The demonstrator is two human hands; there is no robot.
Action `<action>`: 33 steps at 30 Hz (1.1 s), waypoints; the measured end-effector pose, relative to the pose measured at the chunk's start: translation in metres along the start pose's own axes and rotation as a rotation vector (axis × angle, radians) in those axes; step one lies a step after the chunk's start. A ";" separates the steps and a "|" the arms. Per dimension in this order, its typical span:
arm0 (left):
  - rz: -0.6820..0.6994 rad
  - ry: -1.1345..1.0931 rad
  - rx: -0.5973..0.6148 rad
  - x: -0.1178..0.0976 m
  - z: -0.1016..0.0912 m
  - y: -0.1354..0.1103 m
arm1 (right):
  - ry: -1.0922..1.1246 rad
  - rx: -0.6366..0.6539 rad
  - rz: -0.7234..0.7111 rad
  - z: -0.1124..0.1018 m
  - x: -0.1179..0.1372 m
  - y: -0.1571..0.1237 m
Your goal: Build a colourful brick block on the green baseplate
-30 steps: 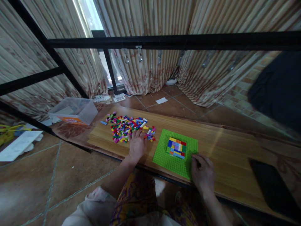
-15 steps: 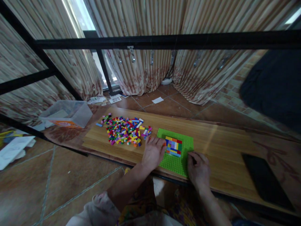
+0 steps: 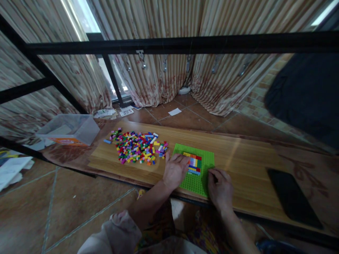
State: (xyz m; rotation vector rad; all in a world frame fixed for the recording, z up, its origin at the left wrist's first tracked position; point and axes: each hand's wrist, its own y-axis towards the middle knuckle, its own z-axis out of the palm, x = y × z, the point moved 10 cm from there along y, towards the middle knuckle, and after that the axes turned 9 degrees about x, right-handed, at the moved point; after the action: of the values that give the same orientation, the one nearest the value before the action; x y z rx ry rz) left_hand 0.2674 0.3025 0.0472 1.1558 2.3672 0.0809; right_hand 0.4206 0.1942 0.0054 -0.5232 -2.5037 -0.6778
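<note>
A green baseplate [image 3: 196,185] lies on the wooden board, with a flat block of colourful toy bricks [image 3: 198,164] built on its upper middle. My left hand [image 3: 175,171] reaches over the plate's left side, fingertips over the left part of the block, closed on a small orange brick [image 3: 189,162] that shows only in part. The hand hides the block's left side. At the plate's right edge, my right hand [image 3: 220,185] has its fingers curled, thumb and forefinger closed on that edge.
Left of the plate spreads a pile of loose bricks [image 3: 136,146]. A clear plastic bin [image 3: 70,128] stands beyond it at the far left. A dark flat slab [image 3: 293,197] lies on the right of the wooden board [image 3: 246,165]. A black metal bar [image 3: 169,45] crosses ahead.
My left hand has shifted right over the brick block, carrying the orange brick from its left side onto it. My right hand keeps its place at the plate's edge. The view has shifted slightly.
</note>
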 end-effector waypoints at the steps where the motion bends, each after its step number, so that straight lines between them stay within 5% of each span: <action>1: 0.008 0.013 0.002 0.000 0.000 0.000 | 0.000 0.000 0.000 0.000 0.000 0.000; 25: 0.131 0.161 0.131 -0.013 0.003 0.009 | 0.008 0.006 0.039 0.000 -0.002 -0.001; 33: 0.076 0.186 0.059 -0.008 0.006 -0.004 | 0.012 0.004 0.017 0.001 -0.002 -0.001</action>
State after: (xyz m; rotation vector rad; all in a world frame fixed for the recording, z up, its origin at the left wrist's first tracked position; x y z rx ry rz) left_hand 0.2717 0.2927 0.0441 1.3174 2.5016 0.1518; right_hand 0.4220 0.1935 0.0034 -0.5370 -2.4858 -0.6679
